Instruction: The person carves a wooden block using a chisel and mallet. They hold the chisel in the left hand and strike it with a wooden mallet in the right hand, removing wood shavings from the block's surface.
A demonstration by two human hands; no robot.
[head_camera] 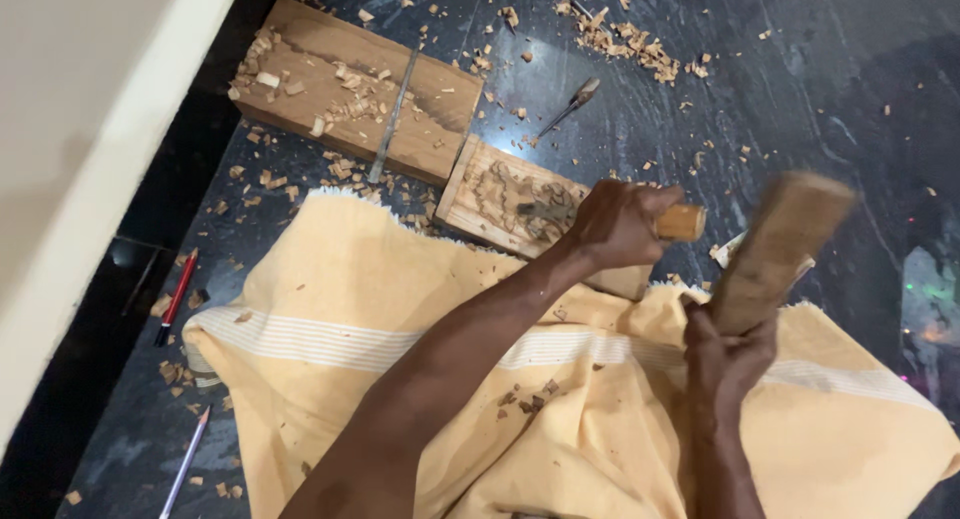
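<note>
Chisel (640, 222) in left grip (615, 224), tip leftward; blurred mallet (775, 249), seemingly upright, in right grip (725, 354).

head cam | looks steeply down from above | close over lap cloth (420, 379) and dark floor (800, 109)

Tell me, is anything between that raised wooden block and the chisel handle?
Nothing visible. The right hand holds the wooden block up beside the chisel handle, whose end pokes bare from the left hand over the carved panel.
</note>
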